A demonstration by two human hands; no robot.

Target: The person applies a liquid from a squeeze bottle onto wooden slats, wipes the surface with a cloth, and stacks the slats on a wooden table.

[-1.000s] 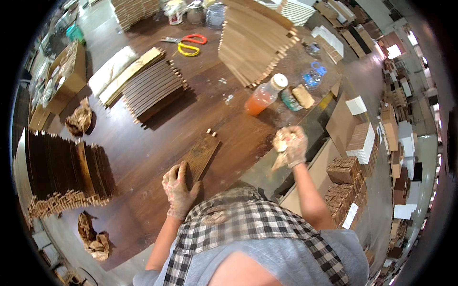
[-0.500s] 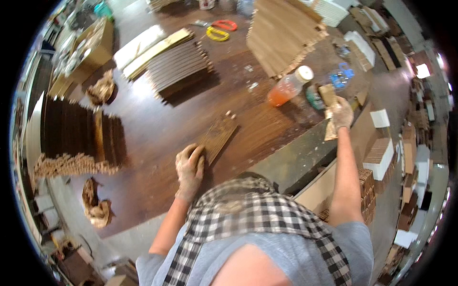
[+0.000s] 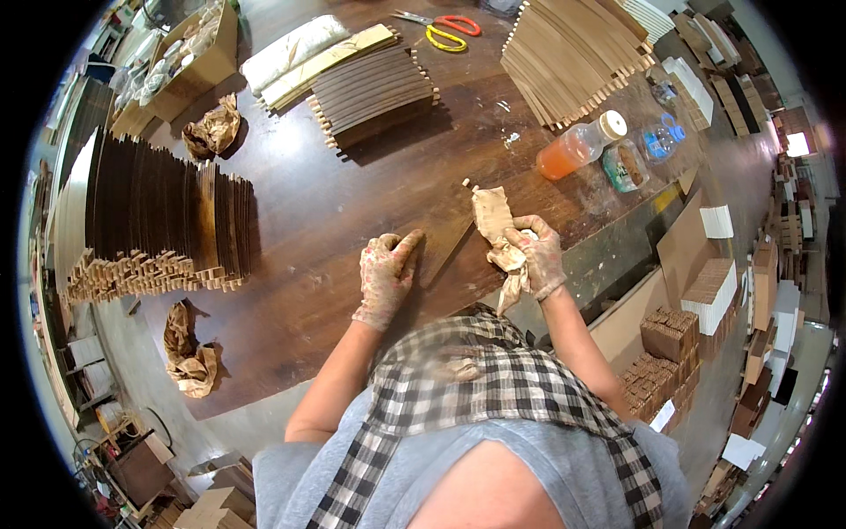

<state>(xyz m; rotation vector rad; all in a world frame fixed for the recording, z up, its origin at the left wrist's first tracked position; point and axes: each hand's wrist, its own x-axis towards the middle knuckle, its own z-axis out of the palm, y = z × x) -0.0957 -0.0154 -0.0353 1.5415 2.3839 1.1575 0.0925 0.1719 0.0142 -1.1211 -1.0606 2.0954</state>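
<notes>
A brown wooden board (image 3: 443, 231) with small pale pegs at its far end lies slanted on the table in front of me. My left hand (image 3: 384, 275), in a thin stained glove, grips the board's near left edge, its fingers on the wood. Gloved too, my right hand (image 3: 539, 254) is closed round a crumpled strip of tan paper or cloth (image 3: 492, 212). The strip's flat upper part lies at the board's right edge, and its loose end hangs toward me. Whether it presses on the wood I cannot tell.
A bottle of orange drink (image 3: 564, 154), a green-labelled jar (image 3: 624, 167) and a blue-capped bottle (image 3: 661, 141) stand right. Pegged boards form stacks left (image 3: 159, 212), at the back (image 3: 374, 93) and back right (image 3: 573, 57). Scissors (image 3: 449, 31) and crumpled brown papers (image 3: 211, 128) lie about.
My right hand has come from beside the jar, at the right, in to the board, carrying the crumpled strip. My left hand stays at the board. The view has shifted.
</notes>
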